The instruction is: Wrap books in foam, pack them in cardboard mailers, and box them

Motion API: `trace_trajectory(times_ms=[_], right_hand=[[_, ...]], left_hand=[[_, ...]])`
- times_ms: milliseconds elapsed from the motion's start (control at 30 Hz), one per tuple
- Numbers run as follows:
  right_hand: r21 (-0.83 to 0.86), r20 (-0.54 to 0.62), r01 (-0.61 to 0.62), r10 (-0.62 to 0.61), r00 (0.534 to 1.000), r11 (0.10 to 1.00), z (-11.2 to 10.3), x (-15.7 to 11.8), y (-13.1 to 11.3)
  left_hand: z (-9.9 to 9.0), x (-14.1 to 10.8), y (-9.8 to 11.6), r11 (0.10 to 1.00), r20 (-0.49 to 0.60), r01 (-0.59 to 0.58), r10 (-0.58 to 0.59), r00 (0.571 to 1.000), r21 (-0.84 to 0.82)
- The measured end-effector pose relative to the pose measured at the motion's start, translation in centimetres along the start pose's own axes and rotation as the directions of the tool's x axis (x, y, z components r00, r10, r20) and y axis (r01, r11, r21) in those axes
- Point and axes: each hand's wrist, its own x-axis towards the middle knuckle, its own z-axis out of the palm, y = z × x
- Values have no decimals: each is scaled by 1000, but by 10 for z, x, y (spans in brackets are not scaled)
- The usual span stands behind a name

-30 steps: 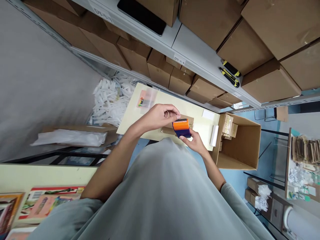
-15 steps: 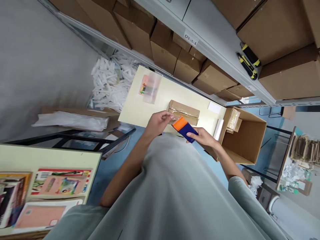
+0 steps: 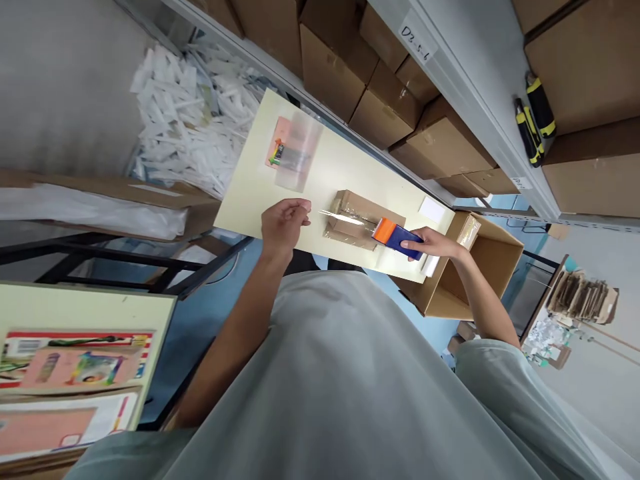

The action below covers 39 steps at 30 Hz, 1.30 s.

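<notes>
My right hand (image 3: pixel 433 243) is wrapped round a dark blue and orange tape dispenser (image 3: pixel 404 241). A strip of clear tape (image 3: pixel 343 217), shining in the light, stretches from its orange end toward my left hand (image 3: pixel 285 225). The fingers of my left hand are pinched together on the tape's end. Under the strip a brown cardboard box (image 3: pixel 363 208), shiny with clear tape, lies on the pale yellow table (image 3: pixel 310 220). The dispenser's orange end is over the box's right part. Whether the strip touches the box I cannot tell.
A pink card with a clear sleeve (image 3: pixel 294 152) lies at the table's far left. An open carton (image 3: pixel 487 267) stands at its right end. A shelf (image 3: pixel 460 80) holding cartons and two cutters (image 3: pixel 535 123) overhangs the far side. Books (image 3: pixel 75 363) lie on another table, lower left.
My hands have moved apart, the left leftward and the right rightward with the dispenser. A length of clear tape is now drawn out between them above the box.
</notes>
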Motion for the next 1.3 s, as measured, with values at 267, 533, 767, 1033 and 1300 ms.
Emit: trace_trajectory(times_ms=[267,533,767,1033,1300], right_hand=[[-14,56,-111,112,992,994,-13,34,16],[-48,39,-109,111,993,993,-7,38,14],[-71,40,-69,72,997,995,1,39,6],[-155,61,28,-19,998,987,0,41,10],[-157,57,63,-55,997,985,0,47,17]], left_hand=[[12,11,-25,997,-34,15,-17,999,-77],[19,35,-55,999,-51,-50,49,997,-17],[52,59,-102,985,25,-133,131,991,107],[50,48,-89,799,231,-429,363,903,422],[85,25,-35,311,807,-825,225,546,472]])
